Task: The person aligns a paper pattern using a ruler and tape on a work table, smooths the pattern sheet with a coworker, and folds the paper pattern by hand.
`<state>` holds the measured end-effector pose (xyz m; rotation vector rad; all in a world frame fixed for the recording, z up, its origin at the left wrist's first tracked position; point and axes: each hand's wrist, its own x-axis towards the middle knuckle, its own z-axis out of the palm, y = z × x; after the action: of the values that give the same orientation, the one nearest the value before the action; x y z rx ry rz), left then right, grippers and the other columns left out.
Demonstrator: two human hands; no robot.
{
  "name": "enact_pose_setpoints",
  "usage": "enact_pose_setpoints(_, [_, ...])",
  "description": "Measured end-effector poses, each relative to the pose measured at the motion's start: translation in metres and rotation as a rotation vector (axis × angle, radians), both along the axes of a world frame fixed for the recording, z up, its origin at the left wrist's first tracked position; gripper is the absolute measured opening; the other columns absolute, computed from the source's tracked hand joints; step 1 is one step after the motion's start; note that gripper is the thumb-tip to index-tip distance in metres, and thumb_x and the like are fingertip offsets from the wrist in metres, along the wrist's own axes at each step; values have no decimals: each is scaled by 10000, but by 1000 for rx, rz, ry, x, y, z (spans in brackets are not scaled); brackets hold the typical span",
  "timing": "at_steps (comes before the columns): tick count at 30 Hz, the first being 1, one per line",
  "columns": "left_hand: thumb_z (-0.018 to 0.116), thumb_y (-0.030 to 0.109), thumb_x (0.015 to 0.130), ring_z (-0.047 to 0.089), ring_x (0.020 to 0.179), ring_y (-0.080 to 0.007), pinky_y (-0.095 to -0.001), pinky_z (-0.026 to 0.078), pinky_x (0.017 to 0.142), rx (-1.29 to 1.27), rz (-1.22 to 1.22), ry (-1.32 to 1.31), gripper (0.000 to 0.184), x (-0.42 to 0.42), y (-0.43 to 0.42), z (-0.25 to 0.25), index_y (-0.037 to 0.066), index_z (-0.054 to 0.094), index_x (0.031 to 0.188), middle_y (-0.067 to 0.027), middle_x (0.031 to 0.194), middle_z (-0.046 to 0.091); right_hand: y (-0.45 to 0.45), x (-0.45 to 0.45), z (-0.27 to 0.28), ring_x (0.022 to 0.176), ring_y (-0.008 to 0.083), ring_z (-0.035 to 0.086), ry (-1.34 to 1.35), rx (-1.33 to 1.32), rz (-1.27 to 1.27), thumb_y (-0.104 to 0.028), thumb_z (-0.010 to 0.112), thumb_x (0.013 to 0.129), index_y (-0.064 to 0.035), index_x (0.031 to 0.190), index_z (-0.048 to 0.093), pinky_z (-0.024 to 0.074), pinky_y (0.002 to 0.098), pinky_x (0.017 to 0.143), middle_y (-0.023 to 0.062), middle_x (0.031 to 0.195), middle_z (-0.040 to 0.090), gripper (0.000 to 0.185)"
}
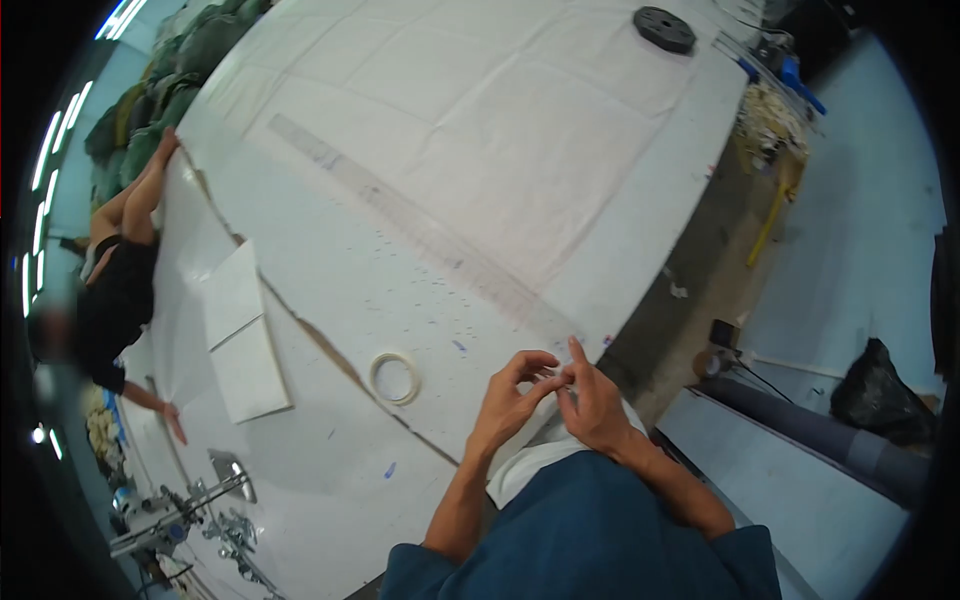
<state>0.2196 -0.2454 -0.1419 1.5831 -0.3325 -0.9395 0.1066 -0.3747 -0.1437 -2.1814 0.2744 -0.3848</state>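
My left hand and my right hand meet in front of my body, over the table's near edge. The left fingers are curled and pinched against the thumb. On the right, the index finger points up while the thumb and other fingers close in against the left fingertips. Whatever lies between the fingertips is too small to make out. Just beyond my hands is the near end of a long clear ruler, lying along the edge of a pale thin fabric. A roll of tape rests flat to the left.
Two white panels lie by a long gap across the white table. A dark round weight sits at the far end. Metal machinery stands lower left. Another person leans on the table's left side. A dark fabric roll is at right.
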Motion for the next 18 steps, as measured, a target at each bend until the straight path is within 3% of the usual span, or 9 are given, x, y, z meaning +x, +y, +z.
enact_pose_setpoints(2, [747,119,935,673,925,-144,-288,518,842,1,-65,-73,200,7,11,-13,10,682,1090,-56,1033,730,2,-2,-2,807,347,646,21,-28,33,18,695,862,73,1539,297,529,434,735,175,912,633,788])
enact_pose_setpoints(8, [774,241,923,681,927,-179,-319,520,838,38,-242,-179,348,22,13,-3,45,655,1184,-72,1026,735,-1,-5,-5,794,330,633,13,-3,37,46,676,865,81,1513,326,524,422,720,164,909,615,737])
enact_pose_setpoints(13, [735,253,955,653,845,-181,-331,503,751,110,-389,-140,243,26,3,1,45,697,1074,-73,947,736,-8,-3,0,791,310,626,19,47,39,65,652,873,93,1498,331,523,409,720,162,921,597,704])
enact_pose_setpoints(18, [714,217,966,640,818,-190,-337,494,711,56,-300,-198,195,16,2,-1,33,701,1031,-90,925,725,-9,-7,-4,800,258,634,53,106,0,40,634,907,49,1526,311,532,369,754,145,907,601,699])
